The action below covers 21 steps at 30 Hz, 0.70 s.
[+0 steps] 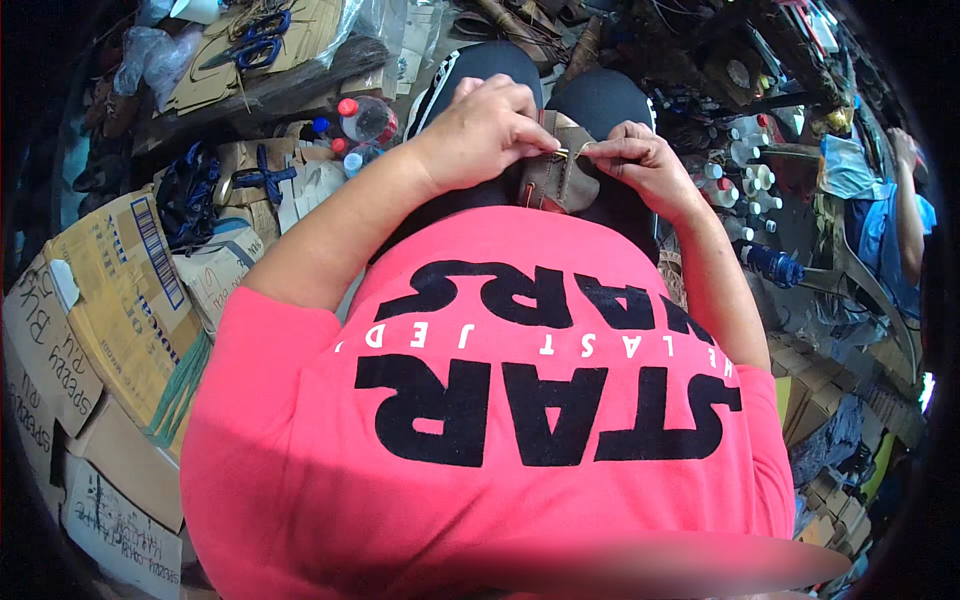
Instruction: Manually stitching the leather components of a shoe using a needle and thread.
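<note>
A grey-brown leather shoe [561, 183] with visible seam stitching and an orange-brown bit of lacing at its side rests between my knees. My left hand [487, 132] reaches over it from the left, thumb and forefinger pinched at a thin pale-yellow lace [564, 153] on the leather. From the other side, my right hand [640, 163] pinches the same lace with its fingertips, a short way from the left ones. The exact ends of the lace are too small to make out.
Cardboard boxes [125, 285] are stacked at left. Blue-handled scissors [252, 42] lie on cardboard at the upper left, near a red-capped bottle [368, 120]. Several small white bottles [745, 150] stand at right. Another person's arm [908, 205] shows at the far right.
</note>
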{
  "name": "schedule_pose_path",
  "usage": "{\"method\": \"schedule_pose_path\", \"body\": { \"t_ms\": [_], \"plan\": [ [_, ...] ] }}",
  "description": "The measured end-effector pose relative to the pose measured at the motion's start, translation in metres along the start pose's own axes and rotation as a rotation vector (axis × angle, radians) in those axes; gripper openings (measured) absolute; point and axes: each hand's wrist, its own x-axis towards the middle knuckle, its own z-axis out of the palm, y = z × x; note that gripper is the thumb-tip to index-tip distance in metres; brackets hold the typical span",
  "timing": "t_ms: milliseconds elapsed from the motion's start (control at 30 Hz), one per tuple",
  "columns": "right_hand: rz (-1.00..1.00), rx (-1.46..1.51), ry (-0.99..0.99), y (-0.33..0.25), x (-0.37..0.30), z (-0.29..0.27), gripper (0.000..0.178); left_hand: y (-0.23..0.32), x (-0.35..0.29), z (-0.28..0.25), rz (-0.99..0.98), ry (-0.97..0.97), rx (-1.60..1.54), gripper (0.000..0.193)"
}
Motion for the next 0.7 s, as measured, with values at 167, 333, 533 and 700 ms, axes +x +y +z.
{"method": "schedule_pose_path", "body": {
  "t_ms": [167,333,533,700],
  "plan": [
    [0.005,0.103,0.019,0.000,-0.001,0.003,0.024,-0.018,-0.007,0.003,-0.090,-0.058,-0.121,0.023],
    [-0.012,0.054,0.042,0.001,0.002,0.007,0.025,-0.026,-0.002,0.015,-0.077,0.013,-0.189,0.026],
    [-0.082,-0.029,0.098,0.000,0.004,0.014,0.024,-0.011,0.000,0.023,-0.180,0.057,-0.211,0.013],
    [0.029,-0.076,0.216,-0.006,0.004,0.024,0.024,0.001,0.001,0.029,-0.254,0.087,-0.156,0.012]
  ]
}}
